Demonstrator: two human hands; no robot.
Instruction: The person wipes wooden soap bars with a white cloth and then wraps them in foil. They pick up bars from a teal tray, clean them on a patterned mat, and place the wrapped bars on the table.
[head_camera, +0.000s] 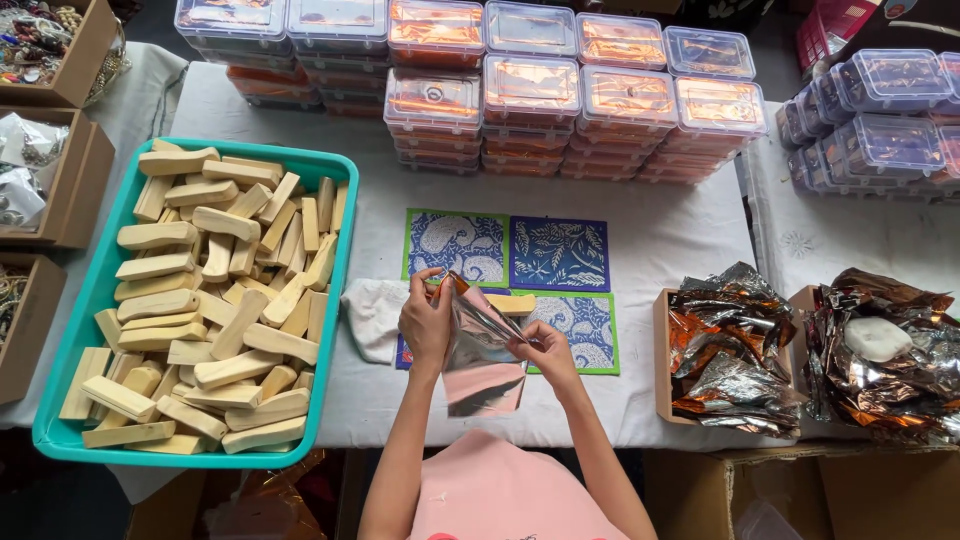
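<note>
Now both hands (428, 322) (545, 350) grip silver foil pouch (482, 360).

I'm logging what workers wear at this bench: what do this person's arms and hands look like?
Both arms are bare from above the elbow down, with no sleeves in view. The left hand and right hand wear no gloves. No watch, bracelet or ring is visible. A pink garment covers the lap below.

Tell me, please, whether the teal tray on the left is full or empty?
Full: the teal tray is heaped with pale wooden blocks nearly corner to corner.
</note>
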